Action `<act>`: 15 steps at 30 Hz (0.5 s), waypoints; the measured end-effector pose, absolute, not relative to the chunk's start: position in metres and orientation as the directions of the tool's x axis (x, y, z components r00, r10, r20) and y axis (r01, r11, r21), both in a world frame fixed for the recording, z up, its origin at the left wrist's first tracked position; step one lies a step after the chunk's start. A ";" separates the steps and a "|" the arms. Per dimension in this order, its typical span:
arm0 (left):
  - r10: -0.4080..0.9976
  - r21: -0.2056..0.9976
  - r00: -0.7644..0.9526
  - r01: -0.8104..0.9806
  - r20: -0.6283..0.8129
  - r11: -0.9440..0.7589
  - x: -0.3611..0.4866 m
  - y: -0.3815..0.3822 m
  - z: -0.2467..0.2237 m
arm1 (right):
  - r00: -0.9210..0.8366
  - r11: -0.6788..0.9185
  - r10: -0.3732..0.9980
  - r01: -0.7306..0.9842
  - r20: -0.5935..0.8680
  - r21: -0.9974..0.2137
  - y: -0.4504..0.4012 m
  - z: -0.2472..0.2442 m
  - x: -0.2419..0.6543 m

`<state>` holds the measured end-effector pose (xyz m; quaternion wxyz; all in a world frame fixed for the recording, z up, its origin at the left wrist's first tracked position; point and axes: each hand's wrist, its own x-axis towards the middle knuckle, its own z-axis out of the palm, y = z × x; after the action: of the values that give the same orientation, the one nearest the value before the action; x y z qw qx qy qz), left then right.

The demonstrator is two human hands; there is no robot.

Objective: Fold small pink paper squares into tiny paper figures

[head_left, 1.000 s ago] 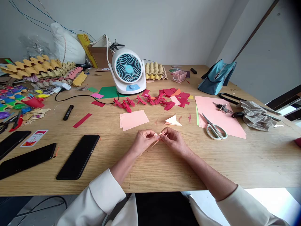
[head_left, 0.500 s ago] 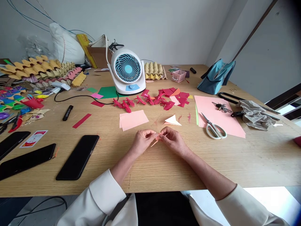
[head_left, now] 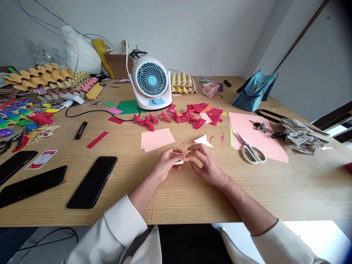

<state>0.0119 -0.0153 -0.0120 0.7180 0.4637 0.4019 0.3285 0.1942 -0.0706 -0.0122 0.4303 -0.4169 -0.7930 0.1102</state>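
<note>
Just in front of me, above the table, my left hand (head_left: 165, 164) pinches a small folded piece of pale pink-orange paper (head_left: 180, 162) between thumb and fingers. My right hand (head_left: 208, 165) is close on its right side, thumb and fingers apart, fingertips at or beside the paper's edge; contact is hard to tell. Behind the right fingers lies a folded cream paper piece (head_left: 204, 140) with a pointed shape. Two flat pink paper rectangles (head_left: 158, 140) overlap beyond my left hand. Part of the held paper is hidden by fingers.
White-handled scissors (head_left: 250, 151) lie on large pink sheets (head_left: 271, 146) at right. Red folded paper pieces (head_left: 166, 117) and scraps stretch before a white fan (head_left: 152, 82). At left are several phones (head_left: 92, 182), a black marker (head_left: 81, 130) and a red strip (head_left: 97, 139).
My right hand has let go of the paper and its fingers have spread apart. The paper has turned in my left hand, showing a pale edge below the fingers. The view has shifted slightly.
</note>
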 end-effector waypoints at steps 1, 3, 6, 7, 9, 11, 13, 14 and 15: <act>0.832 0.921 0.475 -0.102 -0.287 0.376 0.012 -0.015 -0.013 | -0.298 0.633 0.751 0.579 0.590 -0.514 -0.070 -0.013 0.194; 0.802 0.905 0.510 -0.098 -0.312 0.414 0.013 -0.016 -0.015 | -0.303 0.631 0.750 0.595 0.587 -0.499 -0.069 -0.016 0.193; 0.766 0.912 0.559 -0.042 -0.316 0.407 0.013 -0.016 -0.018 | -0.282 0.616 0.761 0.596 0.584 -0.515 -0.069 -0.018 0.193; 0.782 0.929 0.545 -0.015 -0.303 0.370 0.012 -0.015 -0.019 | -0.268 0.607 0.767 0.596 0.582 -0.526 -0.069 -0.018 0.193; 0.868 0.975 0.449 0.038 -0.211 0.217 0.010 -0.014 -0.016 | -0.231 0.574 0.789 0.608 0.570 -0.548 -0.068 -0.018 0.193; 0.947 0.994 0.321 0.099 0.010 -0.044 0.008 -0.013 -0.011 | -0.188 0.525 0.821 0.619 0.539 -0.584 -0.068 -0.018 0.192; 0.904 0.914 0.313 0.186 0.292 -0.360 0.006 -0.014 -0.006 | -0.145 0.469 0.861 0.597 0.487 -0.651 -0.068 -0.019 0.191; 0.847 0.850 0.372 0.221 0.379 -0.478 0.006 -0.016 -0.004 | -0.121 0.435 0.883 0.571 0.453 -0.696 -0.067 -0.019 0.190; 0.796 0.795 0.427 0.238 0.430 -0.557 0.007 -0.018 -0.003 | -0.094 0.395 0.906 0.537 0.412 -0.746 -0.067 -0.019 0.189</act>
<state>0.0070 -0.0179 -0.0034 0.3324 0.7765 0.3330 0.4192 0.1893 -0.0672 -0.0189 0.4408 -0.5086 -0.7093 0.2098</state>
